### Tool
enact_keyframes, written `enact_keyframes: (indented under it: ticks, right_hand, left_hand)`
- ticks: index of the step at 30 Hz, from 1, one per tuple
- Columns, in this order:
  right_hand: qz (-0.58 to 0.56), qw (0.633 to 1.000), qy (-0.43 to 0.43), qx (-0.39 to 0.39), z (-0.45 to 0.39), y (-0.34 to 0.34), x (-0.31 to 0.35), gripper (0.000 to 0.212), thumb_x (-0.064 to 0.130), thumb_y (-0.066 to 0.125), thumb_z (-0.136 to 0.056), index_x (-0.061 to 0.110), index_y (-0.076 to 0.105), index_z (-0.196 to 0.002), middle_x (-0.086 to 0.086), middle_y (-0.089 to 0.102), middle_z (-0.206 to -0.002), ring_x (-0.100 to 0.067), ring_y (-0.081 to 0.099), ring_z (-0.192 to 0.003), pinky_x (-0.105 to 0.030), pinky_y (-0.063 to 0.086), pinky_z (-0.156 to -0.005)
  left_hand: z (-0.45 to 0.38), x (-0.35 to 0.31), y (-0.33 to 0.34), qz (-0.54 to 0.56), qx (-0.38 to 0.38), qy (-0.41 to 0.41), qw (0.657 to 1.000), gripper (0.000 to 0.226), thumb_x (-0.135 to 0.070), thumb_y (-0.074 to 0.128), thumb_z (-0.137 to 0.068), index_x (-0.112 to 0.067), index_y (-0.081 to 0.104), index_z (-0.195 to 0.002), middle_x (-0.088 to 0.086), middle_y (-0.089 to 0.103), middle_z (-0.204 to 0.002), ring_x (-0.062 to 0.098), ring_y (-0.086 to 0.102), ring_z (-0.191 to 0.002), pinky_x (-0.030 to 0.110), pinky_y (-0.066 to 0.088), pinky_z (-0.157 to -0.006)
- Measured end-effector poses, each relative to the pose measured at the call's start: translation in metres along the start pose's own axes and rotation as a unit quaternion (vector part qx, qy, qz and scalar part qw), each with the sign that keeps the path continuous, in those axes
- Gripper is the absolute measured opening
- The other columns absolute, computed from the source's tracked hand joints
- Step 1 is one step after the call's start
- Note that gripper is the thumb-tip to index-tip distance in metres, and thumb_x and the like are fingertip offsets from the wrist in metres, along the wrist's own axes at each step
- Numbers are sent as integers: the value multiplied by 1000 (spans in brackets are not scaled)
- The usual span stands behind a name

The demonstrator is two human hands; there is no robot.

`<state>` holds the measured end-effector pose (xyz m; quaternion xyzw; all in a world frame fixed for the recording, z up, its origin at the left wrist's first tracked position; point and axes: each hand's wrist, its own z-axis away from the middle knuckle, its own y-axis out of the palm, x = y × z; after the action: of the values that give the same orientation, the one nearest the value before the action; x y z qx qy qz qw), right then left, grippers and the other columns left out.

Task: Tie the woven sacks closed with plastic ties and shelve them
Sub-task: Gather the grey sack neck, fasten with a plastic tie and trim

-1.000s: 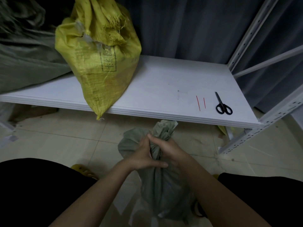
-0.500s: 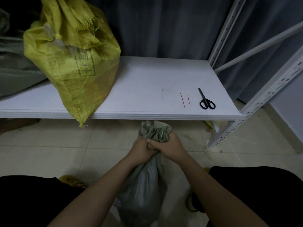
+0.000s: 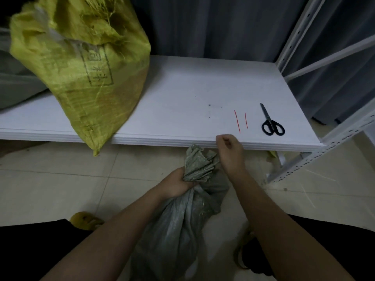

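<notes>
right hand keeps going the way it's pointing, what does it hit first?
Probably the shelf's front edge, directly ahead of the right hand; if it clears that, the two red ties come next. Depth is unclear.

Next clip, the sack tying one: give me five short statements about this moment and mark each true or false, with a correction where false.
1. The left hand grips the gathered neck of the grey sack. True.
2. The right hand also grips the sack's neck. False: it is off the sack, raised near the front edge of the white shelf, fingers loosely curled and apparently empty.
3. The scissors lie on the shelf to the right of two red ties. True.
4. The yellow sack lies on the floor. False: it sits on the shelf, its lower corner hanging over the front edge.
5. A red tie already binds the grey sack. False: none shows on its neck; both red ties lie on the shelf.
</notes>
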<state>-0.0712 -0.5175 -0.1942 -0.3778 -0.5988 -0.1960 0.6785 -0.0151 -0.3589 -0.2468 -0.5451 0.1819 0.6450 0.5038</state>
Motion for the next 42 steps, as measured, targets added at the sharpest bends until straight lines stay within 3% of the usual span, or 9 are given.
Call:
enact_keyframes:
  ticks: [4, 11, 17, 22, 28, 31, 34, 38, 42]
  right_hand:
    - [167, 983, -74, -4, -49, 13, -17, 17, 15, 58, -91, 4, 68, -98, -14, 65, -96, -18, 57, -82, -12, 34, -70]
    - [313, 943, -101, -47, -119, 45, -25, 35, 27, 56, -93, 5, 62, -120, -17, 59, -117, -30, 54, -108, -36, 48, -85]
    - [463, 878, -106, -55, -158, 60, -15, 37, 29, 47, -98, 1, 59, -118, -18, 57, -115, -31, 50, -108, -37, 46, -83]
    - [451, 890, -55, -39, -175, 65, -9, 20, 5, 50, -93, 0, 65, -104, -17, 66, -105, -29, 61, -98, -35, 52, -81]
    - [475, 877, -66, 39, -160, 54, 3, 17, 9, 55, -89, -2, 64, -98, -18, 65, -102, -31, 60, -97, -30, 47, -75]
    - [401, 910, -76, 66, -133, 37, 7, 19, 14, 57, -86, -2, 66, -93, -16, 65, -95, -27, 61, -87, -24, 41, -66]
    - [305, 943, -106, 78, -89, 14, 9, 10, 10, 61, -83, 1, 62, -86, -11, 61, -86, -19, 53, -74, -23, 35, -63]
    - [187, 973, -64, 116, -33, -12, 9, 6, 6, 61, -84, 7, 55, -85, -5, 58, -75, -13, 53, -64, -27, 44, -63]
    - [123, 982, -39, 136, 12, -28, 7, 4, 2, 54, -88, 4, 51, -86, -2, 47, -65, -9, 42, -54, -19, 35, -53]
  left_hand:
    - [-12, 12, -5, 14, -15, -31, 999, 44, -43, 69, -79, -25, 64, -119, -5, 65, -119, 10, 58, -112, 30, 43, -103]
    - [-36, 32, -20, 47, -45, -68, 996, 42, -29, 71, -77, -19, 65, -118, -4, 68, -114, 10, 61, -107, 34, 45, -103]
    - [-47, 38, -29, 58, -37, -72, 995, 33, -23, 71, -81, -19, 66, -113, -2, 68, -113, 11, 61, -106, 30, 44, -102]
    - [-50, 38, -31, 38, -25, -65, 997, 30, -19, 71, -82, -26, 64, -110, -6, 66, -110, 10, 60, -107, 24, 43, -98]
    - [-39, 28, -25, 12, -14, -29, 999, 27, -25, 68, -85, -29, 63, -112, -11, 64, -113, 3, 57, -107, 16, 41, -93]
    - [-28, 26, -22, 3, -1, 6, 1000, 32, -35, 62, -87, -28, 58, -118, -8, 60, -123, 3, 55, -114, 20, 40, -101]
    - [-15, 22, -17, -41, 6, 36, 999, 45, -32, 57, -92, -18, 48, -135, -10, 52, -130, 1, 48, -120, 17, 37, -104]
    - [4, 10, -10, -85, -6, 55, 995, 25, -25, 56, -91, -27, 58, -116, -7, 59, -122, 9, 55, -116, 20, 43, -95]
    - [25, 1, -2, -121, -39, 91, 988, 41, -47, 46, -80, -27, 60, -114, 0, 62, -123, 15, 58, -114, 35, 48, -96]
